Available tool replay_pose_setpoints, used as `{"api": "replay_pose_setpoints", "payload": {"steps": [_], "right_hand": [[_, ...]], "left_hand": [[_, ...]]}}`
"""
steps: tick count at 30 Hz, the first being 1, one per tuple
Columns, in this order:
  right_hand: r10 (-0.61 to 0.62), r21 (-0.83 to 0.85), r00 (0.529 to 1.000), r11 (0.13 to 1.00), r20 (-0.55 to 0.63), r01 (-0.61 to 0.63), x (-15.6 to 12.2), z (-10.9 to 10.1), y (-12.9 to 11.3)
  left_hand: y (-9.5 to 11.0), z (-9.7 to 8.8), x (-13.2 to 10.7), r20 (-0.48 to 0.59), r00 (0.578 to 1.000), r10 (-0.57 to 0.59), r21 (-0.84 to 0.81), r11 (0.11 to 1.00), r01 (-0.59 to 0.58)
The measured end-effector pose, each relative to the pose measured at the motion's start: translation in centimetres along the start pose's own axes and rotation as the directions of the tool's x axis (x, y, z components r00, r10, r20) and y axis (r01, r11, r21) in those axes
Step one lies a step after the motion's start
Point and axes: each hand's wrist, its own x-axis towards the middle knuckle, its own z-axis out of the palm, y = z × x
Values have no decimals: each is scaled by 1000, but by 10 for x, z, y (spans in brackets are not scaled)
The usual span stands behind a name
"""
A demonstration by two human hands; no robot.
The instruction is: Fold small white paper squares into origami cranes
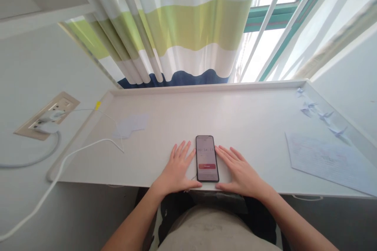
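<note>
On the left of the desk point(165, 113), some loose paper point(134, 123) is lying beyond the end of a white cable point(79, 148), with no writing being made out on it. The left hand point(176, 168) is resting palm down, fingers spread, nothing being pinched. Just right of it, the phone point(207, 158) is lying face up on the near middle of the desk, being flanked by both hands; whether its sides are being touched cannot be told. It is looking light, stiff and probably slippery, with a glass front being judged fragile, so its two long edges are being favoured for a hold. Digits seeming to begin "00:34" are being shown above a red button point(207, 166), its label too small to be read; no brand is being shown. The right hand point(243, 174) is resting palm down, fingers slightly apart, nothing being gripped. Farther right, faint, unreadable lines are being borne by a sheet point(326, 160), and folded paper pieces point(325, 116) are sitting beyond it.
</note>
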Motion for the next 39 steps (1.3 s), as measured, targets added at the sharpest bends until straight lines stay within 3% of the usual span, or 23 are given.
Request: {"api": "replay_pose_setpoints", "payload": {"steps": [13,20,27,32,36,39], "right_hand": [[144,36,986,989,-82,-142,35,-7,23],[166,58,979,985,-119,-160,36,-4,30],[94,48,987,995,-129,-88,30,-3,36],[105,174,988,981,-116,-84,25,-10,44],[145,241,984,964,-105,-117,41,-23,45],[20,188,994,982,-104,0,73,-33,36]], "left_hand": [[-3,-10,60,-26,1000,9,-60,998,-10],[1,-16,63,-23,999,-29,-94,995,27],[0,-17,59,-29,1000,-9,-122,993,6],[-8,-20,54,-81,994,-72,-195,979,55],[-33,-27,43,-218,940,-262,-162,960,230],[-63,-38,25,-316,847,-428,-160,904,396]]}}
